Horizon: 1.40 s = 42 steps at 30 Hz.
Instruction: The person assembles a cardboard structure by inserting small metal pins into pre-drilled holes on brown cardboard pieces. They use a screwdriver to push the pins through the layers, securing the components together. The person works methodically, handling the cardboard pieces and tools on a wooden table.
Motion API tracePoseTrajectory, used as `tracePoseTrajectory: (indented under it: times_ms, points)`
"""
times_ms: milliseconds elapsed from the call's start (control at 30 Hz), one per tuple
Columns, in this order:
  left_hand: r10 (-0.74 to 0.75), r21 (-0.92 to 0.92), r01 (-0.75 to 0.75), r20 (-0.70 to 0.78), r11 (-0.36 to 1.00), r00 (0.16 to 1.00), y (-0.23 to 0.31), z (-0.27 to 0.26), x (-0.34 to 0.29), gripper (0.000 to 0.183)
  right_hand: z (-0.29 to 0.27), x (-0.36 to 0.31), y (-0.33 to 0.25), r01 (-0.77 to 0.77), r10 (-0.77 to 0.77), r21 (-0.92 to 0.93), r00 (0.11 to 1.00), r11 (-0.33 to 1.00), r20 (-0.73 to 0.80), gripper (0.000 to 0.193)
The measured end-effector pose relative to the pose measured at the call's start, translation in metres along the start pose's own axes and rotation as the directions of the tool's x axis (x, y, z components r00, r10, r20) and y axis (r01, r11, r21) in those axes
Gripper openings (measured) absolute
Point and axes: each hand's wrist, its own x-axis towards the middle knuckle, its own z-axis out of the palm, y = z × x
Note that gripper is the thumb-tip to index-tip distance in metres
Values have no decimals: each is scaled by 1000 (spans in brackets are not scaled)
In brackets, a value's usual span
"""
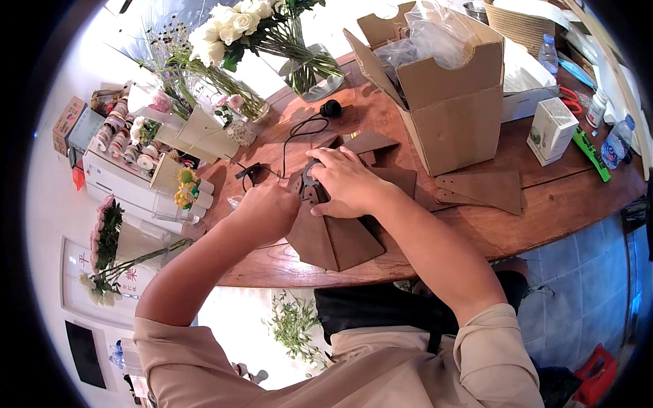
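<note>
A brown folded piece, like a flower carrier of stiff card [333, 246], stands at the table's front edge, with flared panels and small holes near its narrow top. My right hand [345, 182] curves over that top, fingers on a dark grey curved part [309, 178] and thumb against the panel. Pressed up to the left side of the top, my left hand [271, 207] is closed in a fist. Whatever its fingers pinch is hidden. Another flat brown piece with holes [481, 190] lies to the right, and more brown panels [371, 144] lie behind my right hand.
An open cardboard box [452, 112] with plastic bags stands behind on the wooden table [326, 75]. A black cable [292, 139] and glasses [253, 175] lie leftward. White roses [228, 30] fill a vase at the back. A small white box [551, 131] and bottles [617, 141] stand right.
</note>
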Motion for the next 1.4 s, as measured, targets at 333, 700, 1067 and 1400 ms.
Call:
tracePoseTrajectory:
  times_ms: [333,700,1067,1400]
  points:
    - [-56,-272,19,-131,962,990,1,16,-8,22,2,-2,0,-9,9,-17,1000,1000,-7,80]
    - [-157,-482,90,-100,872,982,1,14,-1,24,0,-3,1,3,-3,-34,1000,999,-18,85]
    - [-275,-508,237,1,828,961,3,17,2,24,-3,-2,-2,-23,22,14,1000,1000,7,82]
    - [57,180,-76,109,981,992,22,2,3,8,-8,-2,-6,-38,38,-11,999,999,32,74]
